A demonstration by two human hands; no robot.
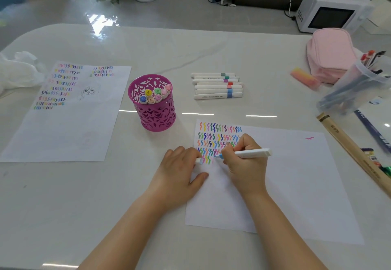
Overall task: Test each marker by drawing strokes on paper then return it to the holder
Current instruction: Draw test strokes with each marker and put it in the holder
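Observation:
My right hand grips a white marker with a light blue tip, and the tip touches the white paper at the end of the lowest row of coloured squiggles. My left hand rests on the paper's left edge and holds the marker's cap in its fingers. A magenta cut-out holder with several capped markers stands up and to the left of the paper. Several white markers lie in a row on the table beyond the paper.
A second sheet covered in strokes lies at the left. A pink pencil case, a clear cup of pens, an eraser and a long wooden box crowd the right side. Crumpled plastic sits far left.

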